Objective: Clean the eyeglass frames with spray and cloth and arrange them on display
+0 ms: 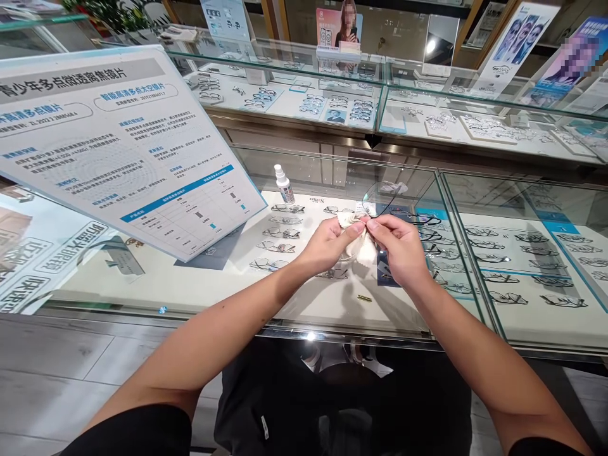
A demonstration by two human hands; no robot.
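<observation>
Both hands meet above the glass display counter. My left hand (332,242) is closed on a crumpled cream cloth (365,250), which hangs down between the hands. My right hand (398,244) pinches a pair of glasses (390,201) beside the cloth; a thin dark temple rises from the fingers, and one clear lens shows above them. The rest of the frame is hidden by the cloth and fingers. A white spray bottle (284,184) stands upright on the glass, beyond my left hand. Below the hands lies a small gold-coloured rod (365,297).
A large printed board (142,158) leans over the counter's left part. Rows of glasses (278,233) lie under the counter glass. Another glass showcase (304,95) with frames and advertising cards runs across the back. The counter's metal front edge (304,332) is close to my body.
</observation>
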